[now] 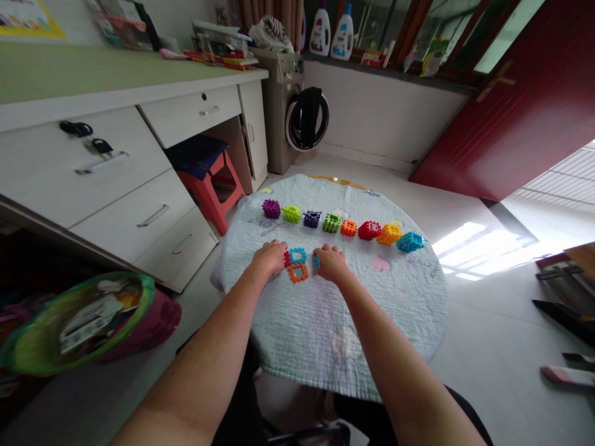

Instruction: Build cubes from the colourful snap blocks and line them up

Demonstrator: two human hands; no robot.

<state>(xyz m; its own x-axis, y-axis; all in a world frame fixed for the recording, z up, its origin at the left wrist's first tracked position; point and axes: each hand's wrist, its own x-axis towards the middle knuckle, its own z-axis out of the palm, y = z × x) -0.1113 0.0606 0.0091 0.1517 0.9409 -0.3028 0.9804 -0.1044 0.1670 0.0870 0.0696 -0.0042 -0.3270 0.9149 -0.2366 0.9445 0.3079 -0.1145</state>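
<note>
Pale blue-green quilted cloth (325,334) with a pink heart (380,262). Across it, left to right: purple block (271,209), lime block (291,214), violet block (312,218), green block (331,223), orange block (348,227), red block (369,230), amber block (389,233), blue block (410,241). Below those, orange frame (298,272) and teal frame (297,255). Nearby, coral-red stool (209,192) under navy cushion (198,155), and dark red door (525,105).

Glossy plastic toy cubes (369,230) on a matt, crinkled quilted cloth (316,328)
</note>
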